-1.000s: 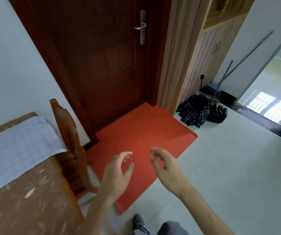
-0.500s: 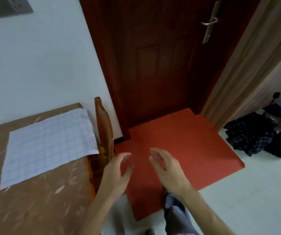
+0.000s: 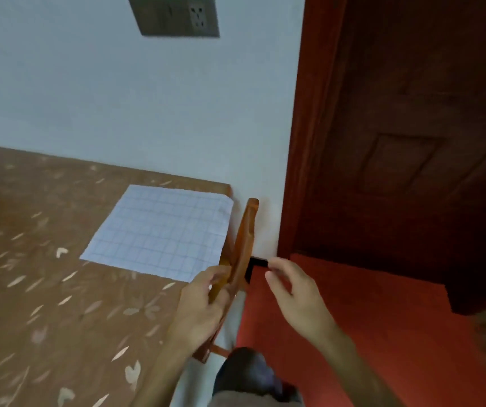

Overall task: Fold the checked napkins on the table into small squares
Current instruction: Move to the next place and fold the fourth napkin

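On the brown leaf-patterned table (image 3: 45,289) the checked napkin (image 3: 159,232) lies flat and unfolded at the far right corner, its right edge just reaching the table's edge beside the wooden chair (image 3: 243,245). Over the last second the view has swung left, away from the door (image 3: 412,142) and the red mat (image 3: 368,333), so that the table and the whole napkin now fill the left of the frame; I judge the person has turned to face the work and folding has not begun. Both hands have kept their raised, forward pose throughout the turn. The left hand (image 3: 203,309) hangs near the napkin's near right corner, fingers loosely curled and holding nothing; it overlaps the chair's back rail, though the blur makes it hard to say whether it touches the wood. The right hand (image 3: 291,292) is out over the mat, well apart from the napkin, fingers half-curled and empty
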